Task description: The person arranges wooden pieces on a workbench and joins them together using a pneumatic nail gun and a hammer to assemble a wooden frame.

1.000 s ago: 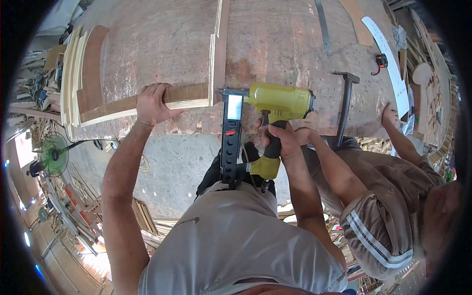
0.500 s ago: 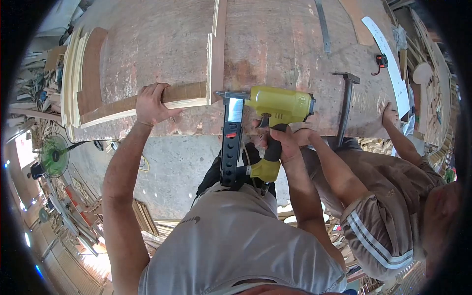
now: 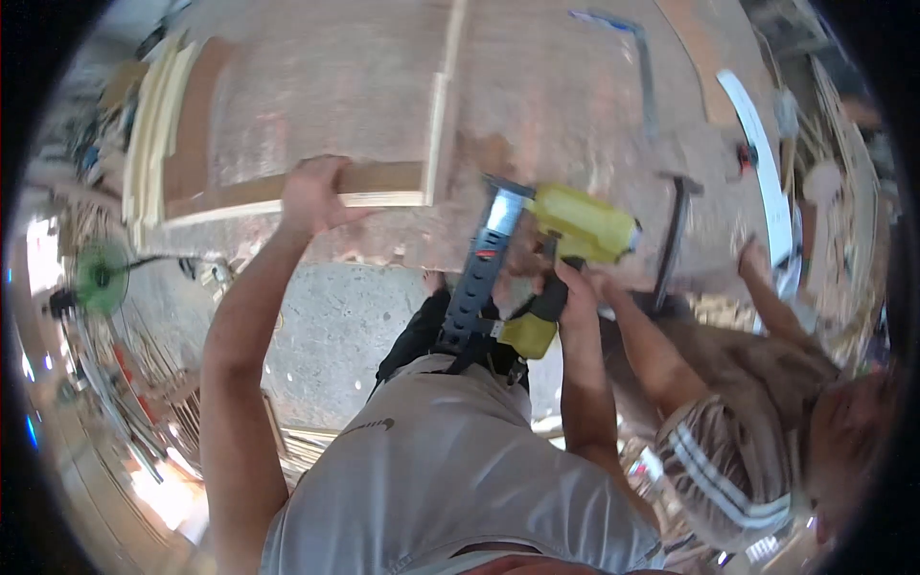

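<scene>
A wooden frame [image 3: 388, 198] lies along the near edge of the workbench, its near rail meeting an upright piece [image 3: 437, 134] at a corner. My left hand [image 3: 316, 192] is closed over the near rail, left of that corner. My right hand [image 3: 575, 295] grips the dark handle of a yellow nail gun [image 3: 585, 222]. The gun's long dark magazine [image 3: 471, 287] slants down toward my body. Its nose is to the right of the frame corner, apart from it. Motion blurs the gun, and some right-hand fingers are hidden behind the handle.
A hammer [image 3: 676, 230], a white curved strip [image 3: 762, 144], a tape measure [image 3: 746, 155] and a metal bar [image 3: 646, 81] lie on the workbench's right. Wooden strips [image 3: 151, 144] stand left. A co-worker [image 3: 709, 383] leans in close at right, one hand [image 3: 749, 257] on the bench edge. A green fan [image 3: 101, 278] stands at left.
The nail gun's nose has come away from the frame corner to the right, and the gun has tilted. My left hand stays on the rail. The whole view has shifted slightly.
</scene>
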The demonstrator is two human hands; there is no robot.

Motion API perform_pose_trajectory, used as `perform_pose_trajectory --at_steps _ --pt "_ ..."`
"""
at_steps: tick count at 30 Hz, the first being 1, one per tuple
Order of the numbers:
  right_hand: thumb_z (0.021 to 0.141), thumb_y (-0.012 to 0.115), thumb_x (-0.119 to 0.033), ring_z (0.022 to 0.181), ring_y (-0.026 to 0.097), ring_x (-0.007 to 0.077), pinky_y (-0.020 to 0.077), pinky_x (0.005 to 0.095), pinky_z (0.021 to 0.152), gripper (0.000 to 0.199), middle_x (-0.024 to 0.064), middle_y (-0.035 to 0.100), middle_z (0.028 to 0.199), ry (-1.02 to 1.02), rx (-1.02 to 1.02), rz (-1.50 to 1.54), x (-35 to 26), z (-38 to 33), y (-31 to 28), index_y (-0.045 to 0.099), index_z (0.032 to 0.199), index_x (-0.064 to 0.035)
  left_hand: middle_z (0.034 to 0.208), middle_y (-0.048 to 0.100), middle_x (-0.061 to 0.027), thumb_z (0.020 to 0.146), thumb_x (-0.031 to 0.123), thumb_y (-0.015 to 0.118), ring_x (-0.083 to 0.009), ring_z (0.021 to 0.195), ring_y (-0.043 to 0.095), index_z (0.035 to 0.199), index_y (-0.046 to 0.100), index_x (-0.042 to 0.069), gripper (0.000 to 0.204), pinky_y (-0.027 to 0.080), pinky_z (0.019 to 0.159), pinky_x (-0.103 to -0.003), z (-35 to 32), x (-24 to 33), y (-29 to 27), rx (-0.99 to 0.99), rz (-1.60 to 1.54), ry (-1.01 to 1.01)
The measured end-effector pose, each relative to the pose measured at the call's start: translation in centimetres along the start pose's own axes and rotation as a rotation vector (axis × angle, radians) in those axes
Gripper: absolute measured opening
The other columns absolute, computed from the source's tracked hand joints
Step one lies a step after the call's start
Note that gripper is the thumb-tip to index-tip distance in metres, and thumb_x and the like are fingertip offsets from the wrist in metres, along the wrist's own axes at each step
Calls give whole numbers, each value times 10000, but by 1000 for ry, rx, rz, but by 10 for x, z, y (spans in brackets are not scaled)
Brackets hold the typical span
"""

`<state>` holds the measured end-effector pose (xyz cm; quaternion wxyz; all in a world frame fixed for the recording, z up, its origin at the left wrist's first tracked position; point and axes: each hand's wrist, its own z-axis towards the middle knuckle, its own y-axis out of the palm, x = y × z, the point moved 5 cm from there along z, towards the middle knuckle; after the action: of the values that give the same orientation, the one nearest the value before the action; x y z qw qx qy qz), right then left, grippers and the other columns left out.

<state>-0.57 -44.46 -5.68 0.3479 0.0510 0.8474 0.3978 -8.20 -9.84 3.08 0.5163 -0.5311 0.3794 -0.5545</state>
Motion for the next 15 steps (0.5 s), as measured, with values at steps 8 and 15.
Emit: perform_pose_trajectory --at_steps 8,15 --pt "861 575 -298 992 542 225 453 343 822 353 109 589 1059 53 212 29 15 42 -74 561 1097 -36 813 583 -119 470 593 710 -315 808 571 807 593 72 632 448 759 -421 -1 -1 8 25 -148 2" --pt "874 566 -199 881 569 251 475 318 772 421 157 572 1000 -494 492 -1069 11 18 -54 424 1240 -47 921 558 -140 511 623 678 -323 908 539 914 569 65 697 418 812 -429 4 5 15 12 -139 72"
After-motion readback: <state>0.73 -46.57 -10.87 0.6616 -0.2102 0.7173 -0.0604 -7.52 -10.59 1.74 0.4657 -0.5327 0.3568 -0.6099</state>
